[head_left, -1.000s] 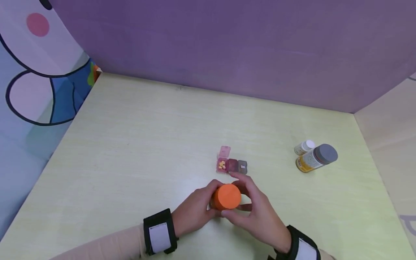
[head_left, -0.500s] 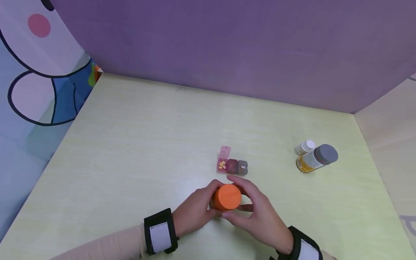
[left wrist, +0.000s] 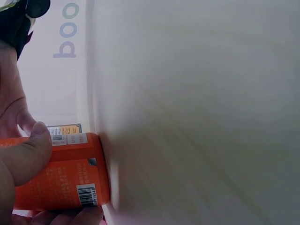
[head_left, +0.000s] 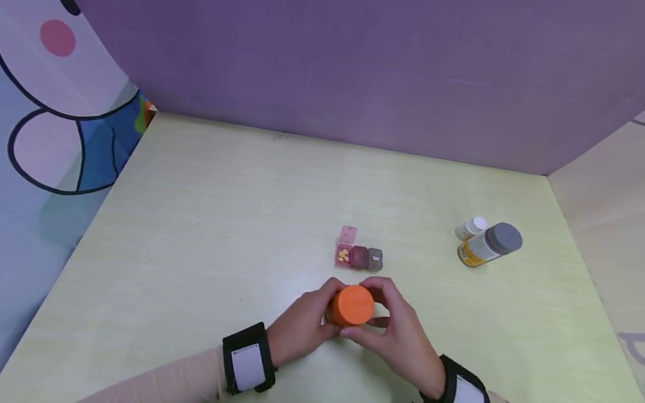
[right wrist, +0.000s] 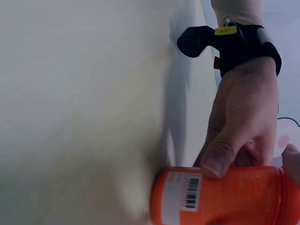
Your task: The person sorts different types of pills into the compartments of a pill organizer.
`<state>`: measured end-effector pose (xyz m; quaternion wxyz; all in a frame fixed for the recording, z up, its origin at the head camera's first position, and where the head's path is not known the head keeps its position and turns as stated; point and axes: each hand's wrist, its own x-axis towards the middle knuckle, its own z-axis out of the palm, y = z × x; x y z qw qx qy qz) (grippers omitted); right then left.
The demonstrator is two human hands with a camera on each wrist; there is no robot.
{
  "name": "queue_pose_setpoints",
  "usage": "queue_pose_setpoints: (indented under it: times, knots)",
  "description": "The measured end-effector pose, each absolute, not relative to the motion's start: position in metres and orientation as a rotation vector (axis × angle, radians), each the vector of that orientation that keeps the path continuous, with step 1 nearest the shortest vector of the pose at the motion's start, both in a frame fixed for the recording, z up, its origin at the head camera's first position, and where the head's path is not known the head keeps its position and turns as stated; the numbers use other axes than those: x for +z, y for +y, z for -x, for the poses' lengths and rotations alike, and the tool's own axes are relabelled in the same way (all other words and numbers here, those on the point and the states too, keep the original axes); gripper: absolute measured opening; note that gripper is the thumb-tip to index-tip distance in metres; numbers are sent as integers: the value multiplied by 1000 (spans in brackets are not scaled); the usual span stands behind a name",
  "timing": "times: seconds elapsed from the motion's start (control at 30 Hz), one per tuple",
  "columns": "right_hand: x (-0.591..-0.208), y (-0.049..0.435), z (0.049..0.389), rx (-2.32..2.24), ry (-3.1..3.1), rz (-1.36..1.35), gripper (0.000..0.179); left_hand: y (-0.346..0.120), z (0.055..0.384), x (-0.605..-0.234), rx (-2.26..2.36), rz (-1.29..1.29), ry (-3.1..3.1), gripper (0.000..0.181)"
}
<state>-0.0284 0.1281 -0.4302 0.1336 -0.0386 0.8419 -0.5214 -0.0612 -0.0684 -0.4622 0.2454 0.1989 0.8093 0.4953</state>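
An orange pill bottle (left wrist: 61,185) with a barcode label stands on the table between both hands. My left hand (head_left: 304,322) grips its body, the thumb lying along the side in the left wrist view. Around the orange cap (head_left: 356,305), my right hand (head_left: 403,336) curls its thumb and fingers at the rim. Just beyond the hands lies a small pill organizer (head_left: 359,257) with pink, dark red and grey compartments. Its pink lid (head_left: 347,234) is raised, and several yellowish pills (head_left: 344,256) sit in that compartment. The bottle's inside is hidden by the cap.
To the right stand a small white bottle (head_left: 471,228) and a larger bottle with a grey cap (head_left: 491,244), close together. A purple wall panel (head_left: 353,84) borders the far edge of the pale table (head_left: 227,196).
My right index finger has drawn back from near the pill organizer and bent toward the cap. The left hand, the bottle and the organizer stay in place.
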Motion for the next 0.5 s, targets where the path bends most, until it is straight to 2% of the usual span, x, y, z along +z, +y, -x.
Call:
queue_pose_setpoints:
  times: [0.17,0.5]
  knots:
    - [-441,123,22,-1526,2507,74,73,-70,61,-463,1361,-545,2205,49]
    - [-447,121,21,-1518,2566,3,67,-70,63,-466,1402,-591,2206,54]
